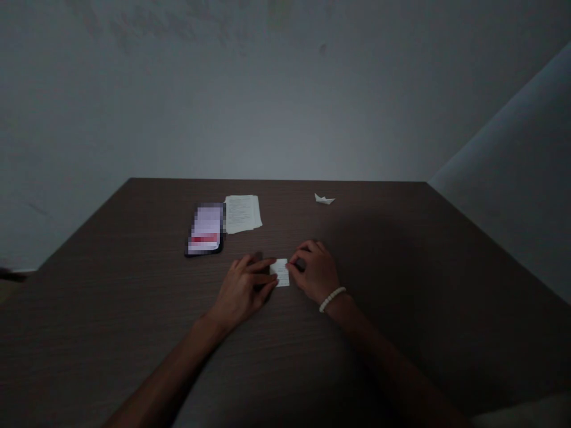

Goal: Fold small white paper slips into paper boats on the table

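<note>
A small piece of printed paper (281, 274), roughly square, lies on the dark wooden table between my two hands. From the left, my left hand (243, 288) steadies it, with fingertips and thumb at its left and lower edges. My right hand (314, 270), with a beaded bracelet at the wrist, pinches the paper's upper right edge between thumb and index finger. The dim light hides whether the paper is folded in layers.
A phone (206, 229) with a lit, blurred screen lies at the left of the table (134, 285). Beside it is a stack of printed sheets (242, 213). A small folded paper boat (324, 200) sits near the back edge, below the wall (285, 107).
</note>
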Demonstrator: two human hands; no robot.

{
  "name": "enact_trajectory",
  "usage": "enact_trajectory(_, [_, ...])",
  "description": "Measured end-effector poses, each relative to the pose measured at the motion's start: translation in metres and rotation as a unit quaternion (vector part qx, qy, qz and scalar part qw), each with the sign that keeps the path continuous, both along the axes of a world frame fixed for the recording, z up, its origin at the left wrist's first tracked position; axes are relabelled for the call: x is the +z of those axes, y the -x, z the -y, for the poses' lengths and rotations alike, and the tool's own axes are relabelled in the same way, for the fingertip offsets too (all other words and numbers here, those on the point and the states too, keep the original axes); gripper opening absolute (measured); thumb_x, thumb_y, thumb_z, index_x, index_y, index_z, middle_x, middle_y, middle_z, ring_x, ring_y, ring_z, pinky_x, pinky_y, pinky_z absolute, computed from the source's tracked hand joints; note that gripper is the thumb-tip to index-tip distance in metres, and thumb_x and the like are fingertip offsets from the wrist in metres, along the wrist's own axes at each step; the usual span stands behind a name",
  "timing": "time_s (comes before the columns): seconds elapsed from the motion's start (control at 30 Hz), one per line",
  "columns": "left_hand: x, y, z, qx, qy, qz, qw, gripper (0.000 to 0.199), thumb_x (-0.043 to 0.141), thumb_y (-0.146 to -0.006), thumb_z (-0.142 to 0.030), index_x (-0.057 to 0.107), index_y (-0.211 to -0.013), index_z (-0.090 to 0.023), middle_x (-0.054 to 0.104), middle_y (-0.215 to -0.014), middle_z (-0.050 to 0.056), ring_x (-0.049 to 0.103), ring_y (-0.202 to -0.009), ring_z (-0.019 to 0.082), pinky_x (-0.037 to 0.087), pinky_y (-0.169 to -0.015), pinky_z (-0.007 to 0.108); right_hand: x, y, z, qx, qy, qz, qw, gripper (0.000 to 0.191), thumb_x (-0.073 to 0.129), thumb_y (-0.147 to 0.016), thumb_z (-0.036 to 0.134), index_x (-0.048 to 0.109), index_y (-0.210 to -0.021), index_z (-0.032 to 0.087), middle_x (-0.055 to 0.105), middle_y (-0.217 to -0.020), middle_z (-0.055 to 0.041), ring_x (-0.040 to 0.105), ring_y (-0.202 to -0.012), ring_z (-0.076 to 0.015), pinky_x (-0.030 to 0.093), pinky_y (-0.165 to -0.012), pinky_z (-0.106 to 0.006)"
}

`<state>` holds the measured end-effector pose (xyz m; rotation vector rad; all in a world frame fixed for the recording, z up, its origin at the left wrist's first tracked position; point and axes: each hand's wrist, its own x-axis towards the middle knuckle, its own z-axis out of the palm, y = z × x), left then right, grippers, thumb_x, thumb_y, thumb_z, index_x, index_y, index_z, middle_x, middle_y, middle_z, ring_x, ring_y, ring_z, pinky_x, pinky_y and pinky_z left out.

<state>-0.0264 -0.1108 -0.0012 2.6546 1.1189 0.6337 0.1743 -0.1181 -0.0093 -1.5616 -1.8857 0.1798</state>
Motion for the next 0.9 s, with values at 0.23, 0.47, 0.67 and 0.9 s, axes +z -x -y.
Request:
enact_trajectory(0.23, [0.001,0.000,0.001,-0.001,-0.002,0.000,1.000,0.016,0.060,-0.088,-0.029,0.076,-0.092,-0.028,0.066,-0.123,0.001,0.053,-0.101,0.030,0.043,-0.076,0.044,0.001,-0.001,-0.012,-0.028,0.029,0.018,0.999,0.011,0.073,-0.076,0.027,0.067,-0.068,0.022,0.061,-0.091,-0.0061,0.053,-0.088,-0.0225,0.043,-0.080,-0.038])
enact_trajectory(0.47, [0.001,0.000,0.001,-0.001,0.010,-0.002,1.000,0.017,0.059,-0.088,-0.029,0.076,-0.091,-0.028,0.066,-0.122,0.001,0.052,-0.102,0.028,0.043,-0.081,0.045,0.000,-0.001,-0.016,-0.038,0.039,0.013,0.998,0.009,0.072,-0.076,0.026,0.067,-0.070,0.021,0.063,-0.091,-0.0061,0.053,-0.091,-0.0227,0.042,-0.084,-0.039])
enact_trajectory(0.67, [-0.003,0.001,0.001,0.003,0.009,-0.005,1.000,0.027,0.064,-0.085,-0.040,0.072,-0.105,-0.024,0.065,-0.124,0.004,0.052,-0.106,0.029,0.043,-0.085,0.045,-0.001,-0.004,-0.001,0.041,0.014,-0.035,0.998,0.005,0.065,-0.083,0.021,0.067,-0.079,0.020,0.065,-0.091,-0.0036,0.055,-0.090,-0.0193,0.043,-0.086,-0.035])
enact_trajectory(0.9, [-0.007,0.001,0.002,0.006,-0.034,-0.017,0.999,0.035,0.060,-0.087,-0.041,0.066,-0.115,-0.020,0.066,-0.121,0.007,0.053,-0.103,0.029,0.043,-0.084,0.044,0.001,-0.007,0.011,0.177,0.005,0.017,0.984,0.007,0.065,-0.083,0.020,0.070,-0.086,0.023,0.067,-0.102,-0.0024,0.054,-0.095,-0.0199,0.042,-0.088,-0.038])
